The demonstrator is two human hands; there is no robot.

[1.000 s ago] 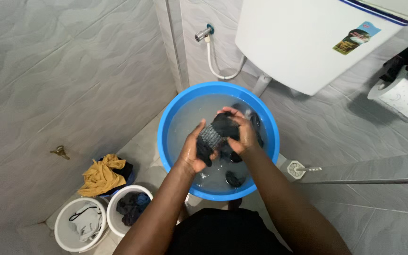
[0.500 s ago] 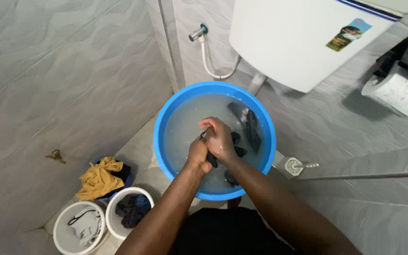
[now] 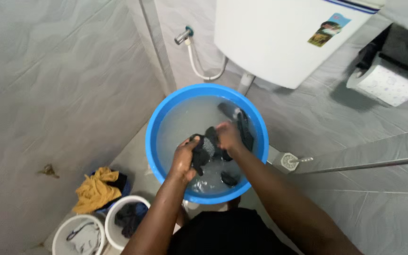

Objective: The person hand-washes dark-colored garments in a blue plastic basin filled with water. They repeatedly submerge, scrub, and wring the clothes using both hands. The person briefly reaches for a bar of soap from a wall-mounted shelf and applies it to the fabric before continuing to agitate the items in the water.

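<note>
A dark wet garment (image 3: 207, 148) is being gripped over the soapy water of the blue basin (image 3: 153, 141), bunched between the closed left hand (image 3: 185, 159) and the closed right hand (image 3: 228, 137), its length being stretched across from one to the other.

basin (image 3: 153, 141): smooth, glossy blue plastic, holding cloudy water
garment (image 3: 203, 148): wet dark cloth, part of it a grey knit weave, gripped by the left hand (image 3: 185, 158) and right hand (image 3: 228, 137)
tank (image 3: 270, 38): glossy white plastic, above the basin
tap (image 3: 183, 36): shiny metal
walls (image 3: 62, 85): matt grey tile with a wavy relief
yellow cloth (image 3: 93, 191): dry, crumpled, left of the basin
roll (image 3: 386, 85): soft matt paper
</note>
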